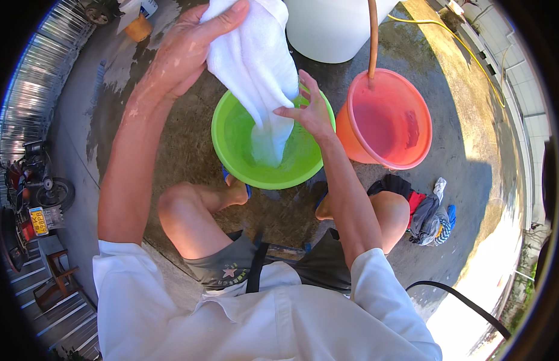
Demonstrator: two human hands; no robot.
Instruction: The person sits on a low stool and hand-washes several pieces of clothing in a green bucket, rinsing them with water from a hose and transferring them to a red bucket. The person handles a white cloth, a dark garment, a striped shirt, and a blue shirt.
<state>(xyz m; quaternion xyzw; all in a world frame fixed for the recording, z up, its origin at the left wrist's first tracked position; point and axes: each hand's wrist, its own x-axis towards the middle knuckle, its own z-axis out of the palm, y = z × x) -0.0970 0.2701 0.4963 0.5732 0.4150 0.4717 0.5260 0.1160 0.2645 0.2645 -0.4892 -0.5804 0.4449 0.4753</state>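
A wet white towel (257, 58) hangs from my left hand (203, 40), which grips its upper part at the top of the view. The towel's lower end dips into the water in a green plastic basin (227, 155) on the ground. Beside the towel's right edge is my right hand (313, 108), its fingers spread and its thumb reaching across the front of the cloth. Whether the thumb presses on the towel is hard to tell.
Right of the basin stands a pink plastic bucket (345, 135) of water, with a brown hose (372, 40) in it. Behind is a large white tub (329, 31). Crumpled clothes (426, 214) lie at right. A motorcycle (29, 194) stands far left. A yellow hose (469, 47) runs at upper right.
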